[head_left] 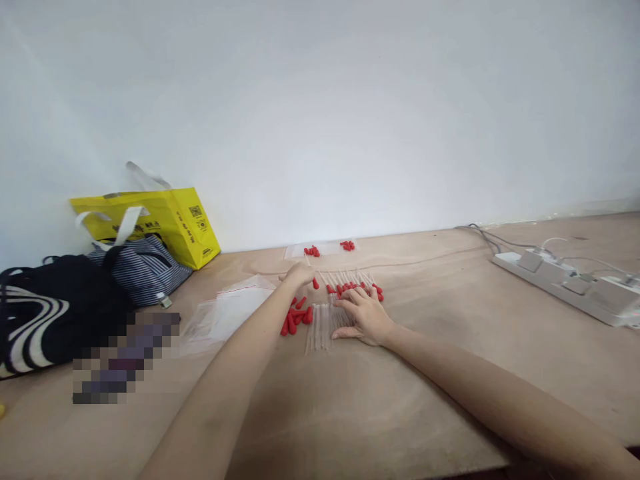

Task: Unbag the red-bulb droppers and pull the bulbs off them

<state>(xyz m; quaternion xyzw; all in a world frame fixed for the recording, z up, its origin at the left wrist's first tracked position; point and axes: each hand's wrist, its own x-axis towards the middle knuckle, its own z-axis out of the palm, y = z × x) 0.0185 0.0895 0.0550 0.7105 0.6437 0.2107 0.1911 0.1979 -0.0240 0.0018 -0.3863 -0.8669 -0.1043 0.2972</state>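
Note:
My left hand [299,273] is closed, with a dropper's red rubber bulb [315,283] showing at its right side. Its fingertips are partly hidden. A loose pile of red rubber bulbs [296,320] lies just below it. My right hand [369,315] rests with fingers spread, its fingertips by a row of droppers with red bulbs [341,291], their thin tubes pointing away from me. Between thumb and fingers lie clear glass tubes [323,327] side by side, partly covered by that hand.
Toward the wall, more red-bulbed droppers [347,246] lie on a clear bag. Clear zip bags [240,310] are stacked to the left. Beyond them stand a yellow bag [195,230], a striped bag [155,270] and a black bag [75,313]. A white power strip [565,287] with cables lies right.

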